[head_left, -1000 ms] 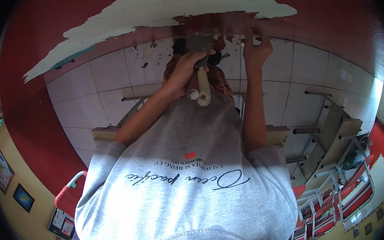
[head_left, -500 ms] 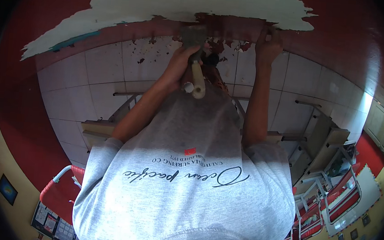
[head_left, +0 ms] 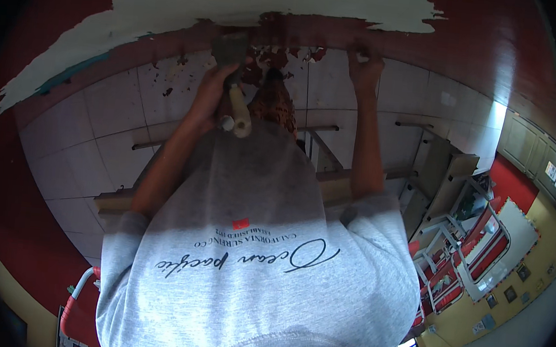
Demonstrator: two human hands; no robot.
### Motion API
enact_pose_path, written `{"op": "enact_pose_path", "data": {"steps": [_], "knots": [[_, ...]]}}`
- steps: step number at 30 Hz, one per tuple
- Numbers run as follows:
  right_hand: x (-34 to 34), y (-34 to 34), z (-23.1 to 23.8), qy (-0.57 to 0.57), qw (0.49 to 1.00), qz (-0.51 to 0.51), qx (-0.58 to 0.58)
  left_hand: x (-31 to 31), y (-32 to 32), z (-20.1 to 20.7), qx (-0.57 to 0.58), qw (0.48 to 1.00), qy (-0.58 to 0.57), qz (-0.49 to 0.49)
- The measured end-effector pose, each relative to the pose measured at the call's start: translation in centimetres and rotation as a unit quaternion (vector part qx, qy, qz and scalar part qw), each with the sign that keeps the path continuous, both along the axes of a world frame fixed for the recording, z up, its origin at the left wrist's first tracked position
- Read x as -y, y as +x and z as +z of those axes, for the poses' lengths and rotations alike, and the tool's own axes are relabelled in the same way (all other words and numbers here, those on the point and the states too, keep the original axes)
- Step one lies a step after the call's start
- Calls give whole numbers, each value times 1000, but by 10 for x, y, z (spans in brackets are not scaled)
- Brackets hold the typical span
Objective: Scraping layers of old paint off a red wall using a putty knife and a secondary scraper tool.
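Observation:
My left hand [head_left: 214, 88] is wrapped round a paint scraper [head_left: 229, 49] with a broad dark blade and a pale handle. A second pale round end [head_left: 227, 123] shows beside that handle; I cannot tell what it belongs to. The blade points up toward the red wall [head_left: 170, 48], just below a large pale patch [head_left: 240, 5] with ragged edges where the red paint is gone. My right hand [head_left: 366, 72] is raised near the wall, below the patch's right part. Its fingers are curled in a pinch, and whatever is between them is too small to make out.
Red paint flakes [head_left: 275, 59] litter the pale floor tiles [head_left: 115, 110] along the wall's foot. Wooden benches or desks with metal legs [head_left: 446, 181] stand behind at the right, near red-and-white chairs [head_left: 448, 274]. Another red chair [head_left: 77, 311] is at the lower left.
The whole view has shifted a little. My right hand has drawn down from the ragged paint edge, its fingers now more curled. My left hand still holds the scraper.

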State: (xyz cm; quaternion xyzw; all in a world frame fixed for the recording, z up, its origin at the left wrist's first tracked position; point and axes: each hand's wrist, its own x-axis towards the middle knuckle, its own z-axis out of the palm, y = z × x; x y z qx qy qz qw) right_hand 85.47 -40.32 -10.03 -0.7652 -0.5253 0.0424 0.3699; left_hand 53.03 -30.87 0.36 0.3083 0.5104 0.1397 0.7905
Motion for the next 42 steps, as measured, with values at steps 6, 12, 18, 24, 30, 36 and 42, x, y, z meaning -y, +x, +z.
{"op": "enact_pose_path", "data": {"steps": [6,12,18,24,30,36,42], "knots": [[-31,-16,8,72,993,-90,-30,-1,-6,10,-22,1000,9,18],[-49,-35,-2,78,992,-86,-41,12,-12,-6,5,996,19,87],[-55,-43,9,145,987,-7,-69,51,21,-12,41,990,-19,137],[-42,-69,29,95,970,187,-124,81,44,-35,54,985,-53,152],[-17,-46,7,-25,975,162,-150,89,64,-33,41,982,-15,181],[16,0,5,-84,947,49,-307,84,115,-30,73,992,31,95],[19,13,60,-137,890,114,-420,87,198,-56,100,994,45,4]]}}
